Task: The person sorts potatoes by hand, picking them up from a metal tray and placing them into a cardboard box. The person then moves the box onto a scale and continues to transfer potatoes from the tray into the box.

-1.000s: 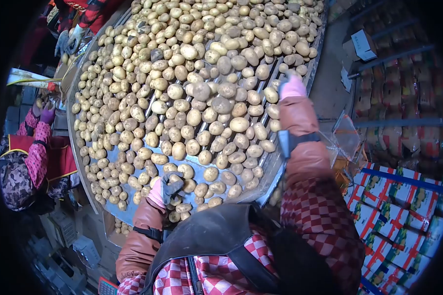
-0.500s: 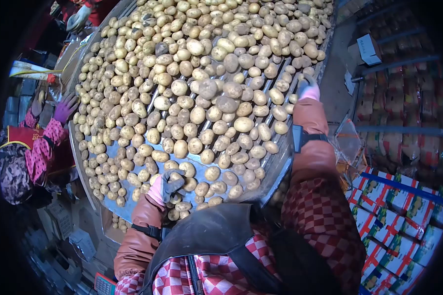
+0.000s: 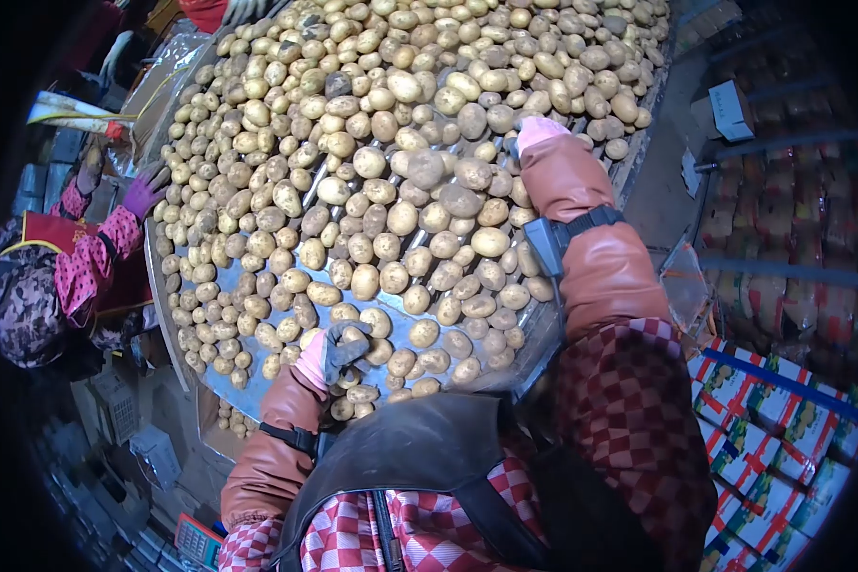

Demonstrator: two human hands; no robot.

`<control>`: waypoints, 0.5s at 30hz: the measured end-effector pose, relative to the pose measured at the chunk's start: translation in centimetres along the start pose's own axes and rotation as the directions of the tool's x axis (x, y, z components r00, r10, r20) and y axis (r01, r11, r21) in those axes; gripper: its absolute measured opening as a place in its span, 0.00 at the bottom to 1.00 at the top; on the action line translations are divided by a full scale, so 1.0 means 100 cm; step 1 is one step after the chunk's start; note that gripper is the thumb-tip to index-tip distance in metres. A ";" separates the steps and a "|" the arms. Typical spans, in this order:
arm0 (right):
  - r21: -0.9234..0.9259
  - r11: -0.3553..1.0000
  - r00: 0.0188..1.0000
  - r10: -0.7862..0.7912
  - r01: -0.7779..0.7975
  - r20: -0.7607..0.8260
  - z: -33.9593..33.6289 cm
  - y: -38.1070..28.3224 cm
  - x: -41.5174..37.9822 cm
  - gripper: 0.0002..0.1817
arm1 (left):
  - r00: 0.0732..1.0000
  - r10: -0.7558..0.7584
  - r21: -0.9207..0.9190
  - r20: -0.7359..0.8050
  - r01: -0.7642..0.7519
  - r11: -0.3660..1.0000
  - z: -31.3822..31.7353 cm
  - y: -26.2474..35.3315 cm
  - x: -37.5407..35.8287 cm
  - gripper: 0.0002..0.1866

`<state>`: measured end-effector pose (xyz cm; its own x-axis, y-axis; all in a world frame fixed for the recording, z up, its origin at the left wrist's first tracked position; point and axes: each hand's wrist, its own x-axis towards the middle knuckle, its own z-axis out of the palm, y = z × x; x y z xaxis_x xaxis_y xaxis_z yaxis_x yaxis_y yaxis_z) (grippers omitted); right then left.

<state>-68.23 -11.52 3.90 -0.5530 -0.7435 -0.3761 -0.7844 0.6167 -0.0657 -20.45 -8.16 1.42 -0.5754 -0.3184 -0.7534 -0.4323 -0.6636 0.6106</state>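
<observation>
Potatoes [image 3: 491, 240] cover most of the counter [image 3: 397, 311], thick at the far end, thinner near, where bare metal shows; the rim [image 3: 171, 345] at left prob. keeps them from rolling off. Mid-counter, gaps show btwn bars [image 3: 312, 189], maybe so dirt drops thru. L hand [image 3: 341, 351] is low at the near edge, gloved fingers bent in among potatoes; can't tell if the grip pinches one or just rests by it. That elbow's tucked in, prob. bc the spot is so close to the body. R hand [image 3: 541, 133] is out over the right side, arm extended, prob. bc potatoes there lie farther off; fingers hidden past the cuff, so can't tell if grip is spread or pressed tog. Wrist straps [image 3: 593, 221] cinch both sleeves, prob. to hold cuffs snug. A co-worker's purple glove [image 3: 143, 194] is at the counter's left edge. Cartons [image 3: 777, 410] are stacked near right, off the counter.
</observation>
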 end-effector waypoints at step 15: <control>0.992 0.013 0.992 -0.019 0.128 -0.127 0.037 -0.024 -0.072 0.22 | 0.966 0.211 -0.369 0.148 -0.144 0.918 0.032 0.034 -0.016 0.27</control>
<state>-61.40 -6.71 3.36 -0.5694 -0.7819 -0.2539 0.1977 0.1695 -0.9655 -23.23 -7.73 5.44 -0.7500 -0.3474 -0.5628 -0.0578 -0.8132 0.5791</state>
